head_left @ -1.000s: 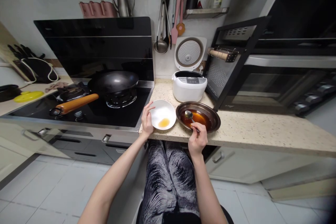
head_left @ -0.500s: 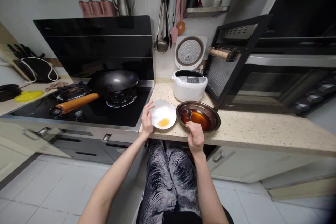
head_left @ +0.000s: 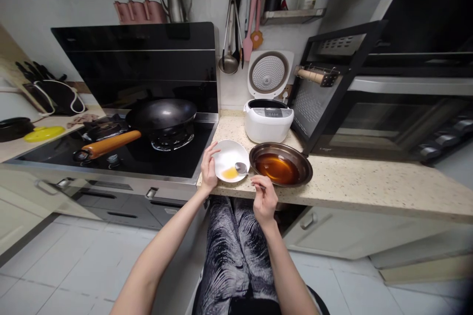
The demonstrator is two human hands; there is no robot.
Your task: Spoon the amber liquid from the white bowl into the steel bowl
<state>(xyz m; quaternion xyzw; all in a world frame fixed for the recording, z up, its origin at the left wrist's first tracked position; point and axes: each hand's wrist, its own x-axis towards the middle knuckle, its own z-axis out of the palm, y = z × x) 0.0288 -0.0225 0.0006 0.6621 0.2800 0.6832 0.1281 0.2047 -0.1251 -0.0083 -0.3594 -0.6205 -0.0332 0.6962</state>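
My left hand (head_left: 209,170) grips the left rim of a white bowl (head_left: 225,153) on the counter. A small pool of amber liquid (head_left: 229,173) lies in the bowl's bottom. Pinched in my right hand (head_left: 265,198) is a metal spoon (head_left: 241,168), whose head hangs over the right side of the bowl, near the pool. Just right of the bowl stands a dark metal basin (head_left: 307,168) of reddish-brown liquid (head_left: 279,167), a little beyond my right hand.
Behind the basin is a white rice cooker (head_left: 269,125) with its lid raised. A wok (head_left: 162,114) with a wooden handle (head_left: 111,145) rests on the stove at left. An oven (head_left: 391,128) is at right. Utensils, including a ladle (head_left: 229,63), hang on the wall.
My right hand has moved left, bringing the spoon out of the basin and over the white bowl. My left hand stays on the bowl's rim.
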